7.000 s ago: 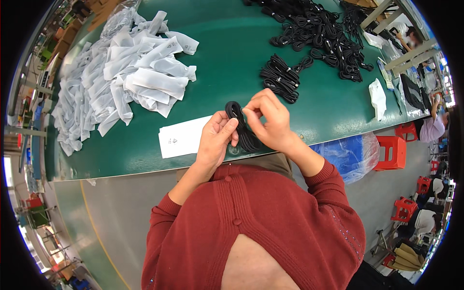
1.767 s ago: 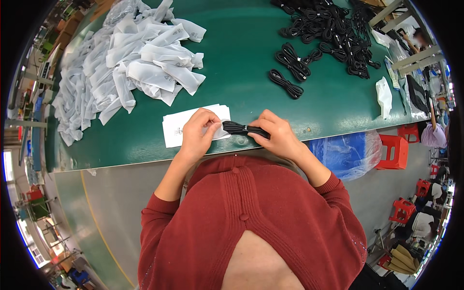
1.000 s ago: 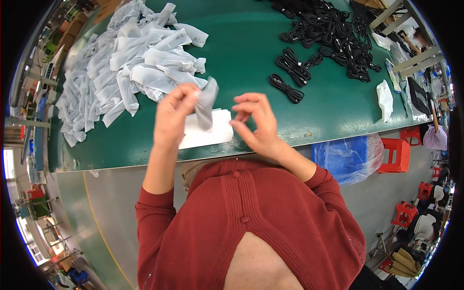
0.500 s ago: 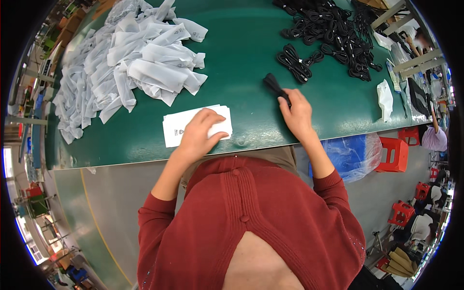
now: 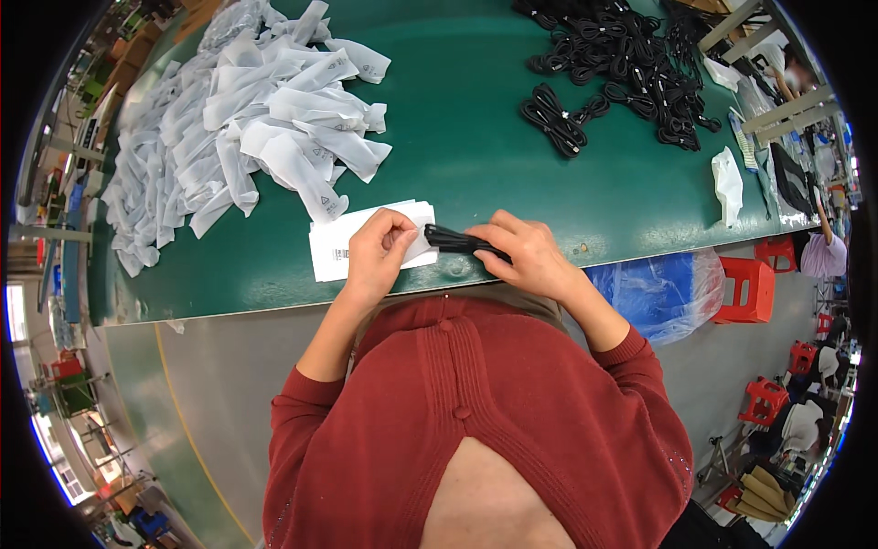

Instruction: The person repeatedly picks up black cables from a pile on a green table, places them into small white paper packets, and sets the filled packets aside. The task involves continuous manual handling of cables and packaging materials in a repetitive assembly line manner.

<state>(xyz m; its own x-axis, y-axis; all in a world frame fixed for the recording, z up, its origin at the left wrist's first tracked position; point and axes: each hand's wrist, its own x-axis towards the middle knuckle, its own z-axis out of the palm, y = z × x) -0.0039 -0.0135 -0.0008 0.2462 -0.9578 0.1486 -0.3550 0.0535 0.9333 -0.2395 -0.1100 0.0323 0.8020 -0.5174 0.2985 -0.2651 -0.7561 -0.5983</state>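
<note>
Cable bundle [image 5: 448, 239] between right fingers [image 5: 501, 235]

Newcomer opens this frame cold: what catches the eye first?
Probably the big heap of translucent white sleeves on the left of the green table, set off against the pile of coiled black cables at the far right. Next, at the near edge, the right hand holds a black cable bundle, its free end toward the flat white stack under the left hand.
</note>
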